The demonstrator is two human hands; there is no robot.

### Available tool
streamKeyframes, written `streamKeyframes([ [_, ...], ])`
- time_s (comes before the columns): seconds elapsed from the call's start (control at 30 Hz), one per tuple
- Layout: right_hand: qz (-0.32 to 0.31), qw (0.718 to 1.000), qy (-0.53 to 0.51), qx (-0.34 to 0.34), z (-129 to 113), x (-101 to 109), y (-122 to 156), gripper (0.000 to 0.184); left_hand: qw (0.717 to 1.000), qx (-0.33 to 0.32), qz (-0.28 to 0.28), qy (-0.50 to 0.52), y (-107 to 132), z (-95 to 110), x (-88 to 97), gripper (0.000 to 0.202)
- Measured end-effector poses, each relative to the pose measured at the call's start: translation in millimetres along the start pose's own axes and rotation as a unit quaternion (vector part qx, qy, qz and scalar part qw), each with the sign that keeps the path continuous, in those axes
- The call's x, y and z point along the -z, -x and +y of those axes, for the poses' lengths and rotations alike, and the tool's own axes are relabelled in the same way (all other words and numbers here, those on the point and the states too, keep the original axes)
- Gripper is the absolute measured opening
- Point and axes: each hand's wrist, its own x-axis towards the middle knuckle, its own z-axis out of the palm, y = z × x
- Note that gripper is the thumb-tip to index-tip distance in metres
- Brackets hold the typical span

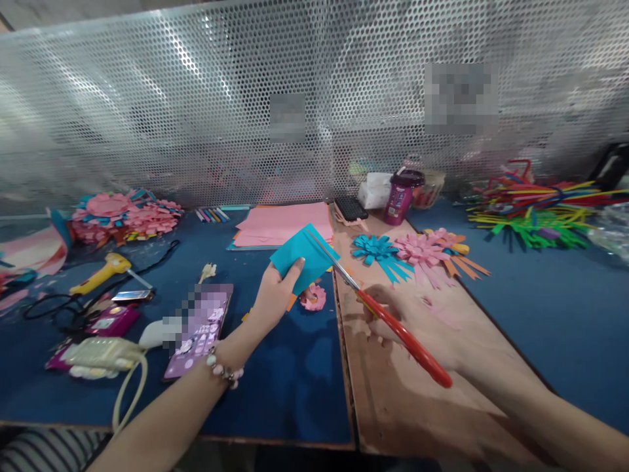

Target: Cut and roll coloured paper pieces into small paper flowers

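A square-looking piece of blue paper (307,252) is pinched in my left hand (276,292), thumb on top. My right hand (407,321) grips a pair of scissors (400,331) with red handles. Their metal blades reach up and left, lying against the right part of the blue paper. I cannot tell whether the blades are cutting into it. Just below the paper, a small pink paper curl (313,298) rests on the blue table surface. To the right of the blades lie a blue paper flower (376,248) and a pink paper flower (422,250), both with ribbon-like tails.
Pink paper sheets (282,224) are stacked behind my hands, near a purple cup (400,200) and a dark phone (350,208). At left are a yellow glue gun (105,272), a purple phone (201,334) and heaped flowers (125,216). Colourful strips (540,203) lie right. A perforated metal panel (221,105) stands behind.
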Motion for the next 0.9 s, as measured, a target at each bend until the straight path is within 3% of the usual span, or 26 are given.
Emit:
streamKeyframes([
  [0.3, 0.005, 0.999, -0.03, 0.037, 7.2, -2.8, -1.7, 0.027, 1.0, -0.003, -0.003, 0.001, 0.2, 0.2, -0.2, 0.021],
  [0.67, -0.001, 0.999, -0.047, -0.001, 2.5, -3.3, -0.4, 0.031, 0.999, -0.025, -0.021, -0.012, -0.4, -3.5, 1.5, 0.028],
  [0.9, 0.01, 0.999, -0.035, 0.001, 13.5, -7.1, -6.4, 0.033, 0.999, -0.025, -0.015, -0.015, -0.5, -5.0, 2.5, 0.03],
])
